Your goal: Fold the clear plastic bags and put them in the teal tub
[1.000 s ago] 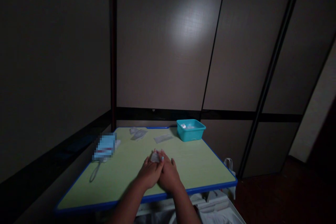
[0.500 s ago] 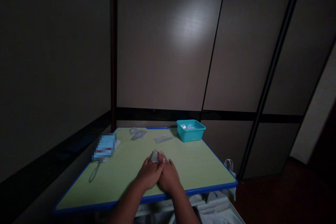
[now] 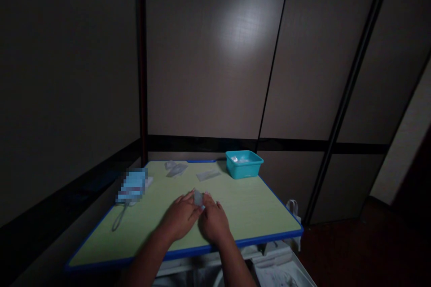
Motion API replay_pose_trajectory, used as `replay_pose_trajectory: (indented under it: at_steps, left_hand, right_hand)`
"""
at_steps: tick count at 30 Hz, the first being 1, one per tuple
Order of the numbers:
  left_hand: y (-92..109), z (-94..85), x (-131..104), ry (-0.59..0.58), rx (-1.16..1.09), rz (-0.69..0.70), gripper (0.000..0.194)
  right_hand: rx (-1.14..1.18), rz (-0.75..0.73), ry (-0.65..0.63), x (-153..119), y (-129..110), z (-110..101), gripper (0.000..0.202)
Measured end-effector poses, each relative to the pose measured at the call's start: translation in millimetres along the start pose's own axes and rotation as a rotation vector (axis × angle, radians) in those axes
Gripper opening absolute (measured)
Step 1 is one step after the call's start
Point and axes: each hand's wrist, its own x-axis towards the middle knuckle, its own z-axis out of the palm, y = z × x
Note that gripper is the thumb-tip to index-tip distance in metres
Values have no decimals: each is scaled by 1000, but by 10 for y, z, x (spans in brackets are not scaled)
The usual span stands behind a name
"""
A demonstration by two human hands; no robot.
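Bench (image 3: 256,215) carries both hands near the middle of its near edge; since a moment ago the left hand (image 3: 178,217) has slid leftward, opening the pair. Between them, pinched by fingers (image 3: 194,206) of both, sits a small clear packet (image 3: 198,197), its orientation too blurred to tell; right hand (image 3: 213,222) beside it.

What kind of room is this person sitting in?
Probably a dim room in a home, not a workshop: tall brown sliding panels line the wall, and a low green table with a blue rim holds a small teal plastic tub and flat clear plastic packets.
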Motion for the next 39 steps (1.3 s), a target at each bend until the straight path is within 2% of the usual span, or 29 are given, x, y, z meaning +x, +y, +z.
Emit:
replay_pose_trajectory:
  at_steps: [3, 6, 9, 13, 15, 19, 22, 25, 27, 29, 32, 39]
  left_hand:
    - [-91, -18, 19, 180, -148, -65, 56]
    - [-168, 35, 119, 269, -302, -247, 66]
    - [-224, 100, 256, 257, -297, -381, 50]
    - [-272, 134, 361, 226, -183, -444, 16]
    - [-285, 130, 362, 204, -112, -456, 18]
    - [-268, 128, 290, 156, 21, -472, 27]
    - [-207, 133, 192, 166, 110, -442, 28]
    - [-144, 131, 84, 174, 230, -273, 31]
    - [-130, 132, 25, 109, 267, -153, 36]
    - [-145, 142, -12, 20, 258, -102, 39]
    - [-191, 173, -30, -44, 274, -117, 41]
    - [-213, 202, -40, -14, 328, -192, 47]
  right_hand:
    - [-16, 14, -8, 6, 0, 9, 62]
    - [-23, 6, -24, 4, -8, -4, 65]
    - [-25, -3, -45, 0, -15, -28, 65]
    - [-34, 0, -80, 1, -20, -50, 64]
    - [-28, 3, -71, 3, -23, -54, 62]
    - [6, 6, -62, 5, -27, -59, 62]
    - [21, 19, -78, 7, -30, -68, 64]
    - [26, 26, -85, 0, -39, -81, 61]
    - [26, 18, -77, -11, -48, -86, 57]
    - [11, 3, -73, -24, -55, -82, 54]
    - [-36, -1, -67, -40, -58, -59, 52]
    - [-96, 53, -18, -30, -67, -61, 52]
